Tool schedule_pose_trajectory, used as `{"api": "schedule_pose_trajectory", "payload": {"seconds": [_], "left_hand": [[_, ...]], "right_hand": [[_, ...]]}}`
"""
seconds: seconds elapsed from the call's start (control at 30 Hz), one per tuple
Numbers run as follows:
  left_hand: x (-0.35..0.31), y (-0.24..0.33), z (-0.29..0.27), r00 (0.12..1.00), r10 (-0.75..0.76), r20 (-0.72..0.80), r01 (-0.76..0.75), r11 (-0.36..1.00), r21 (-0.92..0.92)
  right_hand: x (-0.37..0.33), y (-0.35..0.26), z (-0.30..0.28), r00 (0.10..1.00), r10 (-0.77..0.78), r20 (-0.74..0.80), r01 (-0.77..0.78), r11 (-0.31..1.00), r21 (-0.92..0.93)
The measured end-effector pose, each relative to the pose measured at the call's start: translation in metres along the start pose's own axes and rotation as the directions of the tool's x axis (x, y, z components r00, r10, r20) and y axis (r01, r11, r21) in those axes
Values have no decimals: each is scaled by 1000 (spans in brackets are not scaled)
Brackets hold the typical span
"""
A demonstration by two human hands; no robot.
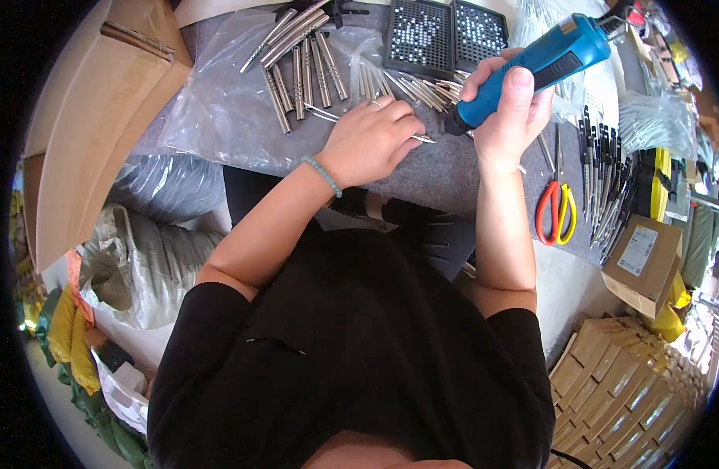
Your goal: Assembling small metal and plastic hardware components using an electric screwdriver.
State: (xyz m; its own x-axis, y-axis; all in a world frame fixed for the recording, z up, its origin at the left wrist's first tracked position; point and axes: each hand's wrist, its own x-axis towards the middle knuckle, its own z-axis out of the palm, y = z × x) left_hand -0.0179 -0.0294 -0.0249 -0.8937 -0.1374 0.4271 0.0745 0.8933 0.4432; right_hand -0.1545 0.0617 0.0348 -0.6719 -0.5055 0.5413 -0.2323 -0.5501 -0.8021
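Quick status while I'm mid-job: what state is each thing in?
Driver: gripped in right hand, nose tilted down-left; cannot tell if running
Rod: held in left hand
Scissors: shut, lying down
Trays: open, small pieces inside
Tubes: loosely piled on clear plastic
Sack: mouth open

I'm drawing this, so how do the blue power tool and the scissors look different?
The blue power tool is in the right hand; the scissors lie on the grey table. The tool is thick and blue; the scissors have thin handle loops, one red, one yellow. Both are brightly coloured.
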Motion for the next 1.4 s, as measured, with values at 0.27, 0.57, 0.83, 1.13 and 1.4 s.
{"api": "schedule_pose_trajectory", "payload": {"seconds": [0.27,0.57,0.83,1.13,1.4], "left_hand": [[0,3,-1,999,-37,-28,37,999,-3],[0,0,0,999,-20,-34,19,1000,-16],[-1,-3,2,999,-13,-38,13,1000,6],[0,-2,1,999,-17,-39,16,1000,-26],[0,-1,1,998,-20,-56,19,999,-28]], "right_hand": [[9,-18,19,999,33,-40,-26,988,155],[5,-10,25,999,32,-17,-29,988,153],[4,-13,24,999,33,3,-33,999,-37],[4,-12,21,1000,19,-4,-20,999,-50],[2,-11,23,1000,31,-7,-31,999,-28]]}}
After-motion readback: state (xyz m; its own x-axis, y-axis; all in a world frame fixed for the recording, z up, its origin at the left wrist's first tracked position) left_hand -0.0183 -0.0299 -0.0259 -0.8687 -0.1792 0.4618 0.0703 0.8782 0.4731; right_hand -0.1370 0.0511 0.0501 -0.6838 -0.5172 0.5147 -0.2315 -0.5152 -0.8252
